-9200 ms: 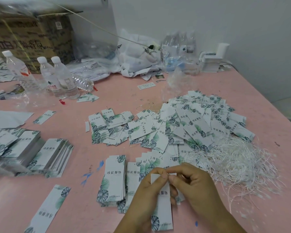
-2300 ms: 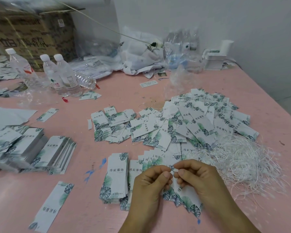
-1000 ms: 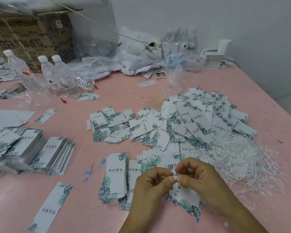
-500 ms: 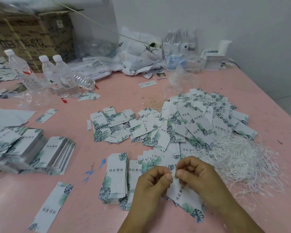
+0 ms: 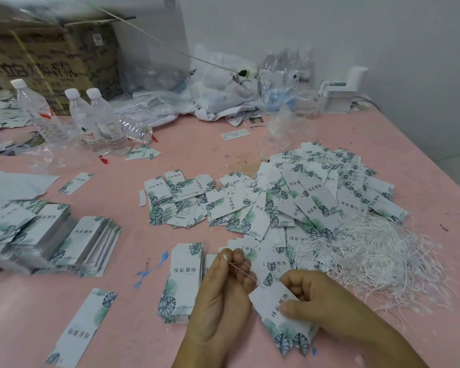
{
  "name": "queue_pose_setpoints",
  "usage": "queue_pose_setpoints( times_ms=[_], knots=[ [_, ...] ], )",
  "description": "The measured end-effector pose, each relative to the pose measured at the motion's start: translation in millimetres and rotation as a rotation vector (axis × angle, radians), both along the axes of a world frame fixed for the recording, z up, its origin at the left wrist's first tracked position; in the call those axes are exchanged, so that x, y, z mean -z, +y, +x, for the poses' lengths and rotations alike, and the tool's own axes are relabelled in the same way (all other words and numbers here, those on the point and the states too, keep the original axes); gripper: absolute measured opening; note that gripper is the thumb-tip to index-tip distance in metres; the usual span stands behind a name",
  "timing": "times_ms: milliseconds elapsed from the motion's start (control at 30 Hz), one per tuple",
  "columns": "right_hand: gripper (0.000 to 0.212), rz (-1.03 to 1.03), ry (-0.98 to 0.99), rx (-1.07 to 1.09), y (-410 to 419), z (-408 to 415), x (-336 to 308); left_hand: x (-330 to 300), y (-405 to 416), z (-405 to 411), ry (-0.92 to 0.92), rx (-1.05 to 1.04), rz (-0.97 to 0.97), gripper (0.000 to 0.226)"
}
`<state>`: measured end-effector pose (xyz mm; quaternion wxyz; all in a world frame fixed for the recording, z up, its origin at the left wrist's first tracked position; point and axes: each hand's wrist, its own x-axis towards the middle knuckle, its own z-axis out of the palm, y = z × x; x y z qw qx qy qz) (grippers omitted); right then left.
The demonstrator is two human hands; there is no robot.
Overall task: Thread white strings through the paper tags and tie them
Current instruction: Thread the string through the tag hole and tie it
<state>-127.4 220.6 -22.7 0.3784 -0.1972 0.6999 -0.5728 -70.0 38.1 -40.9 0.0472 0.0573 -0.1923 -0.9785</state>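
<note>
String runs tight from my left hand, which pinches it, down-right to the top of the tag. My right hand holds that tag, pointing toward me. Pink table on the left has room to pull.

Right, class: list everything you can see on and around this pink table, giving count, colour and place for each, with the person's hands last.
table: one, pink, under everything
loose tag heap: many, white with green leaves, centre-right
string pile: many, white, right of the hands
stacked tags: several stacks, left side
small tag stack: one, beside the left hand
water bottles: three upright, one lying, clear, back left
cardboard box: one, brown, back left
plastic bags: several, white or clear, back centre
left hand: pinches a string
right hand: grips held tags
</note>
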Motion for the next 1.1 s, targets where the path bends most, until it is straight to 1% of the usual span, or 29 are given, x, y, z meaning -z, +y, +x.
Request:
queue_pose_setpoints(
  times_ms=[67, 100, 167, 200, 233, 267, 300, 367, 433, 467, 567, 633, 700, 767, 867, 933, 967, 1000, 1067, 1100],
  knots=[
    [0.02, -0.013, -0.058, 0.003, 6, -3, -3, 0, -2, -2, -0.001, -0.012, 0.059, 0.034],
    [0.023, -0.044, -0.092, 0.024, 9, -4, -5, -1, -2, -2, -0.011, -0.027, 0.071, 0.034],
    [0.036, -0.176, -0.198, 0.121, 12, -6, -6, 1, -1, -5, -0.075, -0.06, 0.05, 0.032],
    [0.042, -0.261, -0.253, 0.199, 12, -7, -5, 3, 0, -5, -0.115, -0.071, 0.017, 0.023],
    [0.043, -0.341, -0.296, 0.281, 9, -7, -4, 5, 2, -5, -0.143, -0.072, -0.03, 0.012],
    [0.04, -0.407, -0.327, 0.353, 5, -6, -3, 7, 6, -5, -0.16, -0.061, -0.095, 0.005],
    [0.037, -0.458, -0.35, 0.412, -1, -4, -2, 10, 10, -4, -0.167, -0.04, -0.19, 0.005],
    [0.036, -0.513, -0.352, 0.503, -13, 0, 2, 15, 18, -1, -0.164, -0.009, -0.419, 0.016],
    [0.032, -0.521, -0.299, 0.552, -23, 7, 6, 17, 24, 1, -0.139, 0.008, -0.583, 0.026],
    [0.03, -0.516, -0.272, 0.566, -27, 10, 8, 18, 26, 1, -0.127, 0.005, -0.628, 0.029],
    [0.028, -0.488, -0.258, 0.565, -35, 15, 10, 17, 25, 2, -0.122, -0.022, -0.674, 0.033],
    [0.026, -0.465, -0.28, 0.55, -36, 16, 12, 17, 25, 3, -0.133, -0.047, -0.698, 0.034],
    [0.023, -0.455, -0.309, 0.547, -36, 16, 11, 17, 25, 4, -0.151, -0.095, -0.762, 0.035],
    [0.022, -0.455, -0.32, 0.551, -34, 15, 11, 16, 27, 5, -0.147, -0.163, -0.882, 0.03],
    [0.019, -0.464, -0.312, 0.584, -32, 14, 8, 11, 30, 7, -0.068, -0.277, -1.099, 0.019],
    [0.017, -0.449, -0.306, 0.625, -29, 11, 5, 9, 31, 8, -0.036, -0.317, -1.172, 0.012],
    [0.015, -0.428, -0.292, 0.655, -27, 7, 2, 10, 31, 8, -0.042, -0.323, -1.191, 0.015],
    [0.013, -0.399, -0.259, 0.684, -23, 1, -2, 11, 31, 8, -0.062, -0.332, -1.215, 0.024],
    [0.009, -0.307, -0.142, 0.721, -16, -16, -14, 12, 31, 7, -0.12, -0.358, -1.262, 0.042],
    [0.01, -0.254, -0.066, 0.737, -13, -29, -21, 12, 32, 7, -0.136, -0.365, -1.28, 0.045]
  ],
)
